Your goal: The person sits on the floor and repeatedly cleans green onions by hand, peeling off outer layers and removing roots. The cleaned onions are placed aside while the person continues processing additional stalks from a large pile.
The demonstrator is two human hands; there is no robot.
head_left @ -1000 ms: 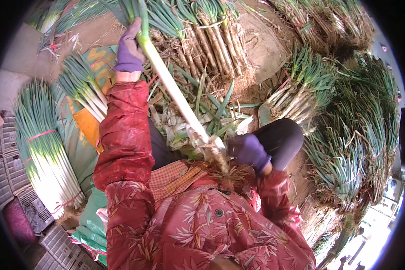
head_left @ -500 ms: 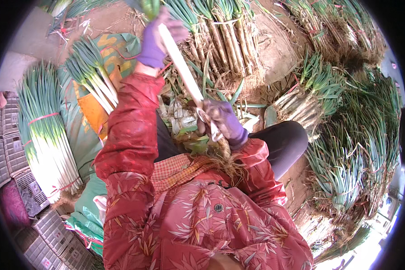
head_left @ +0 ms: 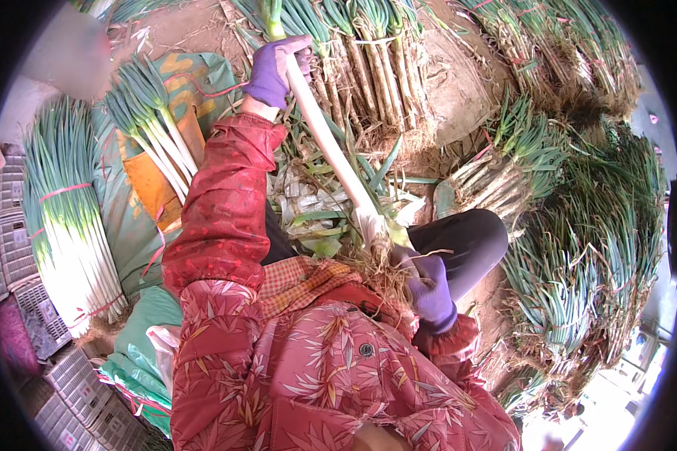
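Observation:
My left hand [head_left: 277, 69], in a purple glove, is wrapped around a long green onion [head_left: 325, 143] just below its green top. The white stalk slants down toward my lap and ends in a shaggy brown root tuft [head_left: 384, 282]. Beside the roots, my gloved right hand [head_left: 431, 292] is closed, with pale loose outer skin [head_left: 397, 234] running from the root end to its fingers. Its fingertips are partly hidden. Stripped leaves and skins [head_left: 308, 199] lie heaped beyond my lap.
Untrimmed onion bundles stand ahead [head_left: 380, 75] and lie to the right [head_left: 579, 255]. At the left are a large tied bundle of clean onions [head_left: 75, 218] and a few loose clean ones [head_left: 154, 124] on green sacking [head_left: 120, 225]. Grey plastic crates [head_left: 45, 316] line the left edge.
My right hand has slid down the stalk to beside the root end, pulling outer skin down; more clean white stalk shows. The left hand keeps its hold near the top, slightly lower and further right.

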